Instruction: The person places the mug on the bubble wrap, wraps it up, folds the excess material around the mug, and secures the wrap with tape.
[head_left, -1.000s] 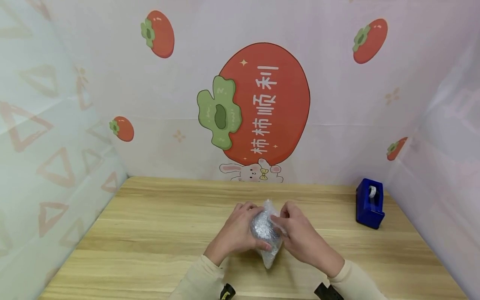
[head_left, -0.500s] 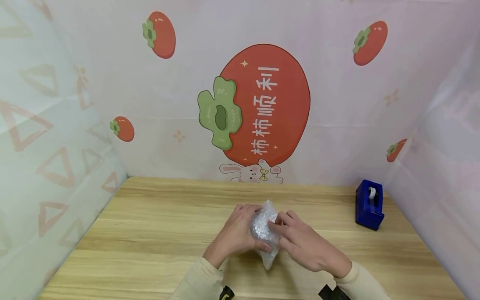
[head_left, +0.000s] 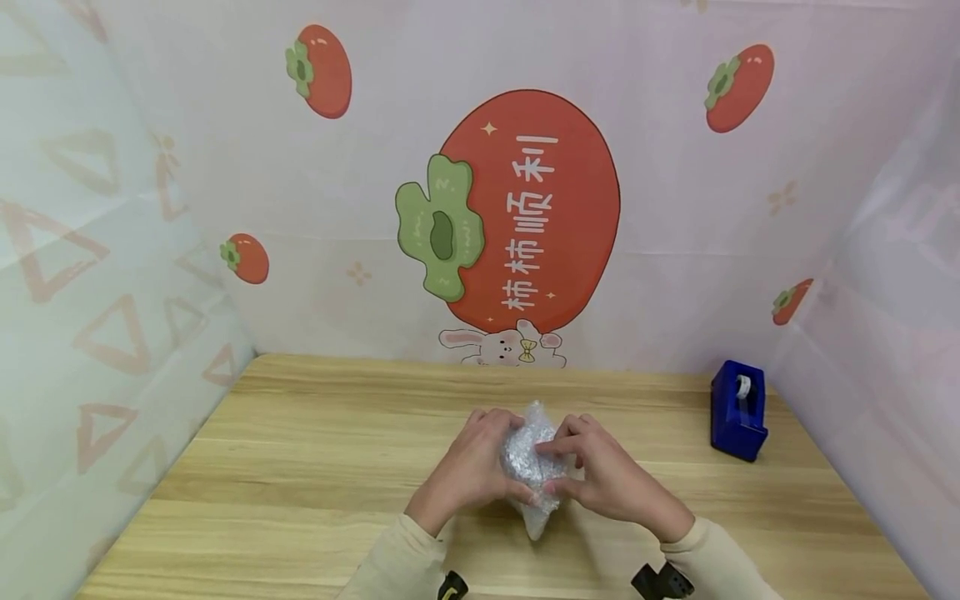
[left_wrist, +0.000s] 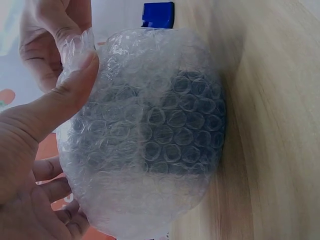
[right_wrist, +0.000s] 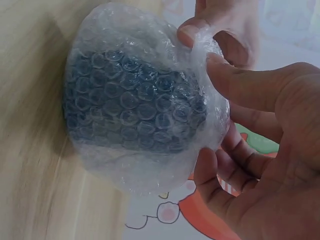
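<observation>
A dark blue object, rounded like a short cylinder, is wrapped in clear bubble wrap (head_left: 534, 467) and stands on the table between the two hands. Through the bubbles (left_wrist: 180, 130) its blue side shows in the left wrist view; its exact kind is hidden. My left hand (head_left: 468, 462) grips the bundle from the left, thumb toward the near side and fingers round the far side. From the right, my right hand (head_left: 611, 479) holds the gathered wrap at the top, thumb and fingers spread over it. Pointed folds of the wrap stick out at the far and near ends.
A blue tape dispenser (head_left: 738, 410) with a white roll (head_left: 743, 386) stands at the table's back right. The wooden table (head_left: 315, 467) is bordered by a back wall (head_left: 660, 208) printed with persimmons and by pale side walls.
My right hand has shifted over the wrap: its fingers pinched a raised flap, then pressed it down, and now its thumb sits lower on the near side. The left hand has stayed put.
</observation>
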